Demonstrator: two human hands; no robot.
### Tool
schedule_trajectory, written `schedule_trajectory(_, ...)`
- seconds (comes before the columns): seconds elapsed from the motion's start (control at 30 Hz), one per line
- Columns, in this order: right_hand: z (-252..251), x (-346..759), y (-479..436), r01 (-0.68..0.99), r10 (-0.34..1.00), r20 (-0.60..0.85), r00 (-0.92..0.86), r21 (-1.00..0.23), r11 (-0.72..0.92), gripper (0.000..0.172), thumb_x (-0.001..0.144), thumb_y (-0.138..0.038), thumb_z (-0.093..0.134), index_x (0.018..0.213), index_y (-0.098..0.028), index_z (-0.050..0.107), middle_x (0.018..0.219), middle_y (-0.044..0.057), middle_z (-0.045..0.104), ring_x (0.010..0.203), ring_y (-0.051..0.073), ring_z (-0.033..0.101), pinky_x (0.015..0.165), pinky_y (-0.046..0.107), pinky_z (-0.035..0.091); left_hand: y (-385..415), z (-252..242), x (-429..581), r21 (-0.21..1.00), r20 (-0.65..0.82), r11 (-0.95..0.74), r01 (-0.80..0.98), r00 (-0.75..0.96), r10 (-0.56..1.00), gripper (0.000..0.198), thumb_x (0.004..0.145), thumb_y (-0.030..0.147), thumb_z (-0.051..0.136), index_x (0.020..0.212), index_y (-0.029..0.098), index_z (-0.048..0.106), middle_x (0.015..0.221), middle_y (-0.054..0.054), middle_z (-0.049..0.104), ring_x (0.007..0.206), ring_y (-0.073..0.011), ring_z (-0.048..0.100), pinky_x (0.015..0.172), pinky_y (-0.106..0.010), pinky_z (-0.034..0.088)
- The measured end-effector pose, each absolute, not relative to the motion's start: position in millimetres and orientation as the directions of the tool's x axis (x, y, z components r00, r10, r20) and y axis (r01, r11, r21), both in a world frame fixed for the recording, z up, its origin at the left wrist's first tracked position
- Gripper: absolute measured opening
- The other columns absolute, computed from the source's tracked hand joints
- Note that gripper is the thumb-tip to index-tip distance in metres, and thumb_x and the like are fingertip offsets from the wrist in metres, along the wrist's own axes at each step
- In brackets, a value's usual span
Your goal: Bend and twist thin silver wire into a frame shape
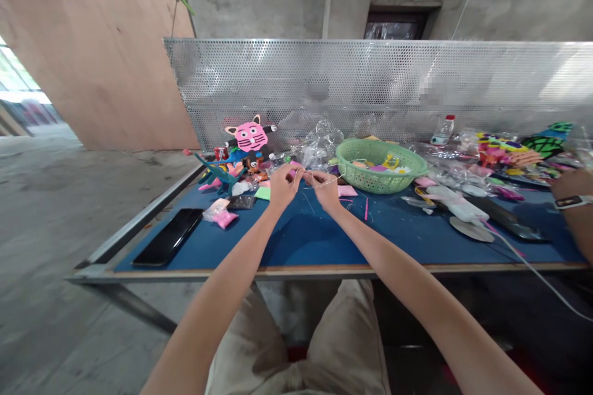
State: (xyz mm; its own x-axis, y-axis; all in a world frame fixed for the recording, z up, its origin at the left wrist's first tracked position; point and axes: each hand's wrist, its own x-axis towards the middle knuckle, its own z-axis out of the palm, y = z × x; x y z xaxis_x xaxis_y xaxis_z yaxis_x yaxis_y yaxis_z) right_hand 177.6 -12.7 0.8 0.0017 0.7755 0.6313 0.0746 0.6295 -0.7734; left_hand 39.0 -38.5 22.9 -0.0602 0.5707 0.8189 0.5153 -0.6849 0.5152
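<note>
I have a small pink piece [295, 166] pinched in my left hand [283, 188], which way it points too small to read. My right hand [324, 190] meets it, fingertips together, seemingly on a pale strand [332, 182] running lengthwise rightward from the grip. I judge this close fingertip joining, calling next for a steady pinch. Right of the grip sits a green basket [384, 182].

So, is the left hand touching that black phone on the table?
Apart: the head view shows the left hand well clear of the black phone, with blue tabletop visible between them.
</note>
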Motion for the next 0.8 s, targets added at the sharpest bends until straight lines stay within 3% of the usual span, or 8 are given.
schedule_trajectory(0.13,1.3,175.5,-17.7,0.138,0.739,0.674,0.026,-0.734,0.665,0.035,0.084,-0.051,0.065,0.09,-0.019,0.079,0.089,0.007,0.077,0.082,0.024,0.071,0.076,0.035,0.057,-36.8,20.2,40.3,0.541,0.808,-0.675,0.501,-0.087,0.583,0.026,0.093,0.041,0.057,0.094,0.019,0.07,0.088,-0.005,0.073,0.071,-0.0157,0.064,0.067,-0.027,0.049)
schedule_trajectory(0.43,-1.5,177.2,-13.0,0.403,0.544,0.833,-0.098,-0.467,0.787,0.035,0.099,-0.041,0.045,0.102,-0.021,0.074,0.099,0.009,0.076,0.092,0.024,0.069,0.087,0.037,0.053,-34.6,19.5,41.4,0.612,0.768,-0.648,0.454,-0.144,0.624,0.023,0.09,0.041,0.062,0.091,0.019,0.071,0.086,-0.004,0.073,0.07,-0.0157,0.066,0.065,-0.026,0.05)
schedule_trajectory(0.8,1.7,180.2,-14.8,0.363,0.567,0.819,-0.082,-0.506,0.783,0.027,0.095,-0.04,0.055,0.098,-0.022,0.075,0.095,0.006,0.077,0.085,0.023,0.071,0.082,0.035,0.055,-33.1,18.7,40.5,0.59,0.784,-0.667,0.455,-0.125,0.608,0.02,0.091,0.037,0.061,0.093,0.02,0.071,0.098,-0.006,0.073,0.091,-0.0184,0.067,0.073,-0.027,0.052)
